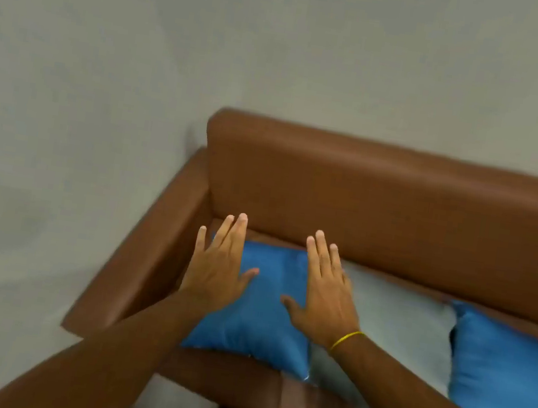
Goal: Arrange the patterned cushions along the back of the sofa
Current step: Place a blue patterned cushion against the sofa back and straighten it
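Cushions: two blue [259, 309] [510, 369], one grey [395, 325].

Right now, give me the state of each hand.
Left hand: open, fingers spread flat at the blue cushion, gripping nothing.
Right hand: open, flat at the same cushion, gripping nothing.

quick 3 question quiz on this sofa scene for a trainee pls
1. True or false: both hands lie flat with fingers spread over the same blue cushion.
2. What colour is the cushion between the two blue ones? A) red B) pale grey C) green
3. Which wrist carries the yellow band?

Key
1. True: the left hand and right hand are spread open over the near blue cushion; contact is hard to confirm.
2. B: the grey cushion sits before the far blue cushion.
3. The right, where the yellow band sits.
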